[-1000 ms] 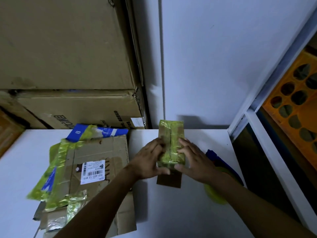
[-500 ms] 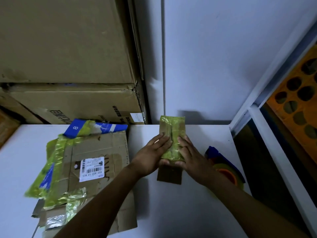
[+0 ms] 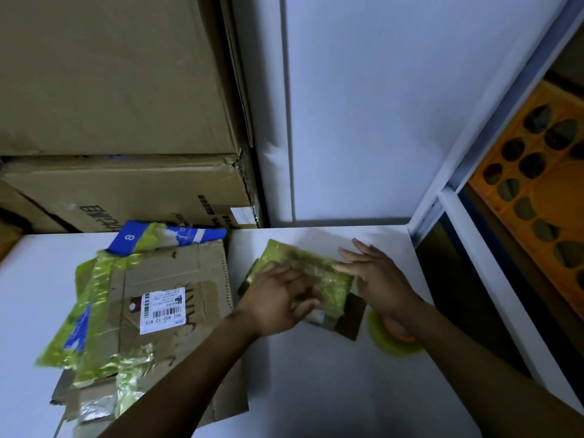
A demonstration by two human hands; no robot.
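Note:
A small brown parcel wrapped in yellow-green tape (image 3: 316,273) lies tilted on the white table (image 3: 316,390), its long side running from back left to front right. My left hand (image 3: 278,301) rests on its near left part, fingers spread over the tape, blurred by motion. My right hand (image 3: 376,276) lies flat with straight fingers against the parcel's right end. A roll of yellow-green tape (image 3: 392,339) sits on the table just under my right wrist, partly hidden.
A flattened cardboard box (image 3: 164,298) with yellow-green tape and a barcode label lies at the left. Large cardboard boxes (image 3: 120,121) are stacked at the back left. A white wall stands behind; an orange crate (image 3: 537,197) sits past the table's right edge.
The parcel has turned from pointing straight away from me to lying slanted. My right hand has opened and slid to its right end; my left hand has moved over its near side.

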